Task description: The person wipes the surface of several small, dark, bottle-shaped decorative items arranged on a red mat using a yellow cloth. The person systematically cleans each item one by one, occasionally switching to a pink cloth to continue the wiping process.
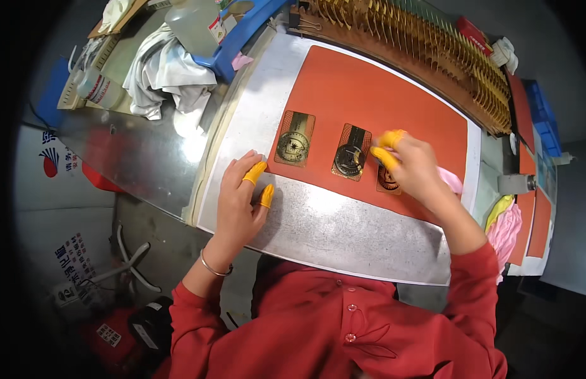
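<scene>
Three thin gold-and-black metal plates lie in a row on a red-orange mat: the left plate (294, 140), the middle plate (351, 153) and the right plate (388, 182). Each carries a round emblem. My left hand (237, 199) rests over the mat's near left edge, beside the left plate. Its fingers are spread and empty, two of them in yellow finger cots. Curled above the right plate, my right hand (412, 165) has its yellow-covered fingertips close to the middle plate. Whatever it may pinch is hidden. My right hand partly covers the right plate.
Beneath the plates, the red-orange mat (375, 88) lies on a grey metal worktop (318, 218). Behind stands a rack of upright gold sheets (419, 47). At left are a white cloth (170, 72) and a plastic jug (195, 28). Pink cloth (504, 230) hangs at right.
</scene>
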Demonstrator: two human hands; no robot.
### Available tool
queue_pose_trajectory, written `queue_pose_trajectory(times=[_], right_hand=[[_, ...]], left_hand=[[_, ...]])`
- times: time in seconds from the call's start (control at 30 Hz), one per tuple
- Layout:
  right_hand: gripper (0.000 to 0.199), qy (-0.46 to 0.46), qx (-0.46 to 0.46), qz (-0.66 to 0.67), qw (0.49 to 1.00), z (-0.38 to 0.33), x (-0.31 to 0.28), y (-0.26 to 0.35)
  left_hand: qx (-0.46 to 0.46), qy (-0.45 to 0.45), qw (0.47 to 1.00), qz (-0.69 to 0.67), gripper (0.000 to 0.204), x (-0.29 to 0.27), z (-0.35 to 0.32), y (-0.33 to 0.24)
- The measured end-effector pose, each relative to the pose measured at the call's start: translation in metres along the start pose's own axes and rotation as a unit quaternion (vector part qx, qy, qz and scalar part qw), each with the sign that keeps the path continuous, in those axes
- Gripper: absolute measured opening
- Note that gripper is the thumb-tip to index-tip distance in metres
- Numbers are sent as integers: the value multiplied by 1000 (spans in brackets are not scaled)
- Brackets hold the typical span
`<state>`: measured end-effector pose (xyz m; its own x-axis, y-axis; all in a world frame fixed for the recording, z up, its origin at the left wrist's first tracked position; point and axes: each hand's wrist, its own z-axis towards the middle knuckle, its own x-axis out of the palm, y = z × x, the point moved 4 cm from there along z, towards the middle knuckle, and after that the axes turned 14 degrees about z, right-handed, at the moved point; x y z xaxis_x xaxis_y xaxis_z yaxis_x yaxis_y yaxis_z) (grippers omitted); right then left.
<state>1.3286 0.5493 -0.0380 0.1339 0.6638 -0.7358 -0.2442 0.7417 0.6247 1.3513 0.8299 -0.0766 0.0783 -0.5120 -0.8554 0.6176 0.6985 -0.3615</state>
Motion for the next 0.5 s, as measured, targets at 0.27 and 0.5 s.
queue_pose_trajectory(times=[0.27, 0.5], right_hand=[[15, 55, 56, -68, 995, 32, 40, -22], [12, 3, 15, -49, 999, 26, 46, -7]], left_hand=[[-11, -3, 999, -43, 36, 2, 4, 7], [-5, -10, 999, -40, 30, -1, 6, 3]])
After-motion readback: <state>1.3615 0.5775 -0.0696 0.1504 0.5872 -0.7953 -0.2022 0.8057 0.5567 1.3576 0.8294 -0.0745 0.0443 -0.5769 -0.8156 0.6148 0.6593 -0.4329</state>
